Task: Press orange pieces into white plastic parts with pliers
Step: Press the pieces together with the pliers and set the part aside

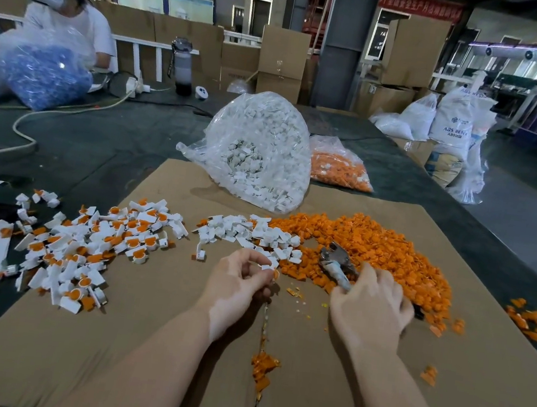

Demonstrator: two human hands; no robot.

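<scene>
My left hand (244, 276) pinches a white plastic part (270, 265) with a bit of orange at its tip, just in front of a small heap of loose white parts (250, 233). My right hand (373, 299) grips the handles of the pliers (336, 260), whose metal jaws point up and left over the big pile of orange pieces (376, 253). To the left lies a spread of white parts fitted with orange pieces (87, 238). All of this rests on a brown cardboard sheet (148, 341).
A clear bag of white parts (260, 148) and a bag of orange pieces (340, 168) stand behind the piles. Stray orange pieces (532, 317) lie at the right edge. A person (67, 9) works with a bag of blue parts (45, 71) at far left.
</scene>
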